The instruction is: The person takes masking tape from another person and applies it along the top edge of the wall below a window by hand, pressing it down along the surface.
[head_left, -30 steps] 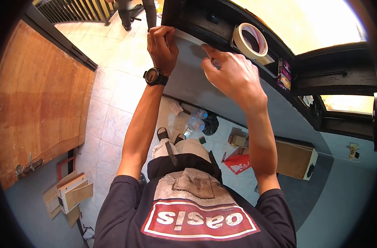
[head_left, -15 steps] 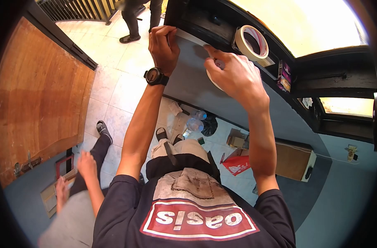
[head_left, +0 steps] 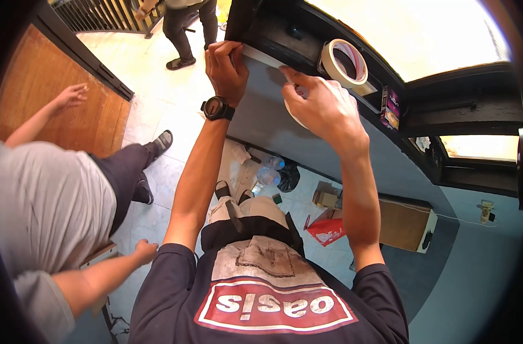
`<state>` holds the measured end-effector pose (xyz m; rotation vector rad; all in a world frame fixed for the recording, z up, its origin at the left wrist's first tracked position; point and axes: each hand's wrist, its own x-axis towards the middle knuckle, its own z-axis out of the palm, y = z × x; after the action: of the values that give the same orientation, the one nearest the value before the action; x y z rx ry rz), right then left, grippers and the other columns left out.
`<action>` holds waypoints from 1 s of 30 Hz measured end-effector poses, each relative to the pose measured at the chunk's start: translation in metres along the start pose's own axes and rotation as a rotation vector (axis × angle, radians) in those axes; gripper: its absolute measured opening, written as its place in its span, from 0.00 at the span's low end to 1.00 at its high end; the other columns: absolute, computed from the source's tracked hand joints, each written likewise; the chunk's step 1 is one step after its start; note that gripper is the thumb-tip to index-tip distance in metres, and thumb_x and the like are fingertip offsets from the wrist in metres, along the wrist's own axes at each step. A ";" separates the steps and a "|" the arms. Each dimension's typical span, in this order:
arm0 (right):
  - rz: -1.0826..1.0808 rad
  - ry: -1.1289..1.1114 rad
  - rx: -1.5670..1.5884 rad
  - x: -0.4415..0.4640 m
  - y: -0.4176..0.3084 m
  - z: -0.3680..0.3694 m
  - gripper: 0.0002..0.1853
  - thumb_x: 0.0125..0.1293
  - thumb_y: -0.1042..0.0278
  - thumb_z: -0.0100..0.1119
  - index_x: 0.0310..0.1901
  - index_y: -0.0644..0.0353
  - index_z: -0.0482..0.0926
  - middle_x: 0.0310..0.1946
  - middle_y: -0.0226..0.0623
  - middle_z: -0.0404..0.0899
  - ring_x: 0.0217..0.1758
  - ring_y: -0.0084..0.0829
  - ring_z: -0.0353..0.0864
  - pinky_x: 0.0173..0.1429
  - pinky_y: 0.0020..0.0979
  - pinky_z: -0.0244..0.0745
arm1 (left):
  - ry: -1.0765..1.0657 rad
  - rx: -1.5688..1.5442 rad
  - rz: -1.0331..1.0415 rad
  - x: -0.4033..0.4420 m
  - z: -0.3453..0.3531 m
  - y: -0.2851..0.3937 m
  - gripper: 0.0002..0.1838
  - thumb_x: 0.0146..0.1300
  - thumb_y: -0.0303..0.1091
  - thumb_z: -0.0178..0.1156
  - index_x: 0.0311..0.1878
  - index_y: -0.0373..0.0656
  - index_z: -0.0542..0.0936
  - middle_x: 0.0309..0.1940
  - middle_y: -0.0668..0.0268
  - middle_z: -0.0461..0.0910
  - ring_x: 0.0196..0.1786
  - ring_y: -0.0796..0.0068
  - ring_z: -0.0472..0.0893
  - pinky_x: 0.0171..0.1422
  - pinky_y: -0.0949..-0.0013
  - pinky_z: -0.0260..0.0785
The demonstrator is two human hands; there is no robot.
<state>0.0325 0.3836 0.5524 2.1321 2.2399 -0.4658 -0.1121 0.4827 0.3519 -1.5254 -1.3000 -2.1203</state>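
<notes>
A pale strip of masking tape (head_left: pixel 263 57) runs along the lower edge of the black window frame (head_left: pixel 284 34), stretched between my two hands. My left hand (head_left: pixel 226 70), with a black watch on its wrist, is closed with curled fingers at the strip's left end, by the frame's corner. My right hand (head_left: pixel 325 106) grips a roll of masking tape (head_left: pixel 296 116), mostly hidden by the palm and fingers. Its index fingertip touches the strip's right end. A second, larger tape roll (head_left: pixel 328 60) stands on the sill just beyond my right hand.
A small purple box (head_left: pixel 391 108) sits farther along the sill. At left, a person in a grey shirt (head_left: pixel 55 200) is near the wooden door (head_left: pixel 49 97); another person's legs (head_left: pixel 184 34) show at the top. Bottles (head_left: pixel 268 175), a black bag and a red bag (head_left: pixel 326 229) lie below.
The person at left has come much farther into view, with one arm toward the door. The door now appears farther back. My hands have barely moved.
</notes>
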 end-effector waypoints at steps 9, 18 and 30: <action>-0.019 0.087 0.026 -0.003 0.011 0.008 0.28 0.72 0.44 0.53 0.71 0.36 0.83 0.33 0.46 0.89 0.42 0.46 0.90 0.60 0.43 0.81 | -0.026 -0.020 0.049 0.005 -0.006 0.004 0.07 0.73 0.17 0.62 0.49 0.38 0.75 0.40 0.57 0.78 0.39 0.60 0.81 0.43 0.63 0.74; 0.001 0.034 0.022 -0.012 0.003 0.003 0.29 0.74 0.48 0.51 0.71 0.47 0.83 0.47 0.49 0.91 0.55 0.51 0.90 0.66 0.46 0.81 | -0.020 -0.048 0.018 0.011 -0.007 0.008 0.05 0.74 0.19 0.62 0.48 0.38 0.77 0.40 0.58 0.79 0.36 0.64 0.79 0.42 0.65 0.73; -0.014 0.186 -0.056 -0.007 0.004 0.021 0.29 0.74 0.48 0.51 0.72 0.45 0.82 0.44 0.51 0.91 0.50 0.51 0.92 0.60 0.49 0.85 | -0.047 -0.045 0.034 0.008 -0.007 0.004 0.08 0.64 0.19 0.68 0.46 0.36 0.83 0.42 0.58 0.82 0.40 0.54 0.82 0.43 0.59 0.76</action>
<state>0.0334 0.3719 0.5333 2.2173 2.3320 -0.2099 -0.1178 0.4773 0.3599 -1.6125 -1.2407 -2.1184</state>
